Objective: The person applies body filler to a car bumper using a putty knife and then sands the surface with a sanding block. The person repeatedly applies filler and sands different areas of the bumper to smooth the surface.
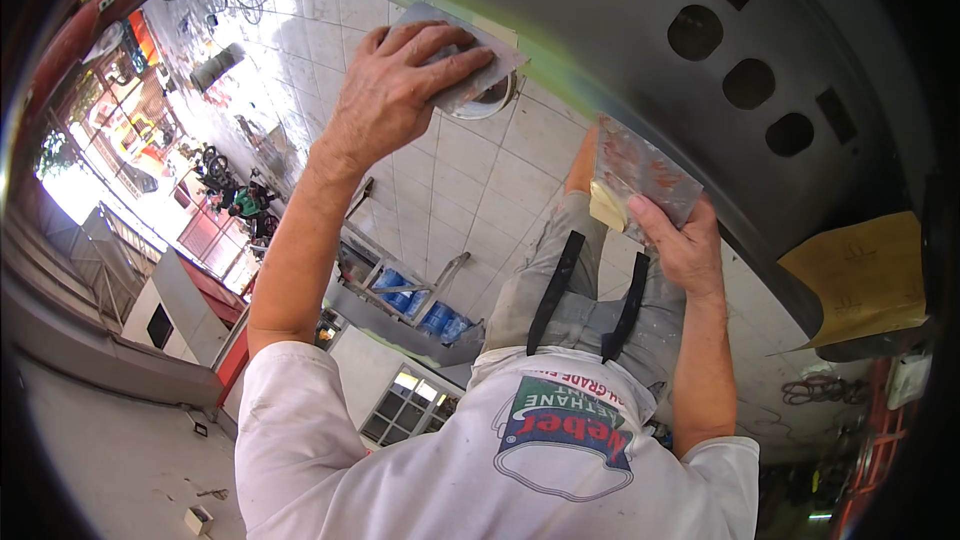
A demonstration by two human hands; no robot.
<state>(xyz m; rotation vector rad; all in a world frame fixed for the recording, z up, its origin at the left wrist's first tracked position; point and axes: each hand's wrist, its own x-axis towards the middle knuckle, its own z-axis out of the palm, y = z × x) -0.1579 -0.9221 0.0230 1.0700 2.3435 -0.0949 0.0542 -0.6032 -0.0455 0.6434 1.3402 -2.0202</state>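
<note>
My left hand [395, 90] is closed on a thin grey metal filler spreader [468, 80], fingers pressed flat over its face. The spreader's tip lies at the edge of a grey car body panel [640, 30]; whether it touches cannot be made out. A greenish-yellow band [560, 75] runs along that edge. Lower right, my right hand [690, 245] grips a second metal plate [645, 175] with the thumb on top. Reddish smears mark this plate, and a lump of pale yellow putty [607, 205] sits on its near corner.
Round and slotted holes [749, 84] pierce the panel. Brown masking paper [860, 275] hangs at its right end. A round white container [490, 100] shows partly behind the left spreader. Lower down, a metal stand [420, 290] is near blue containers [437, 318] on the tiled floor [450, 170].
</note>
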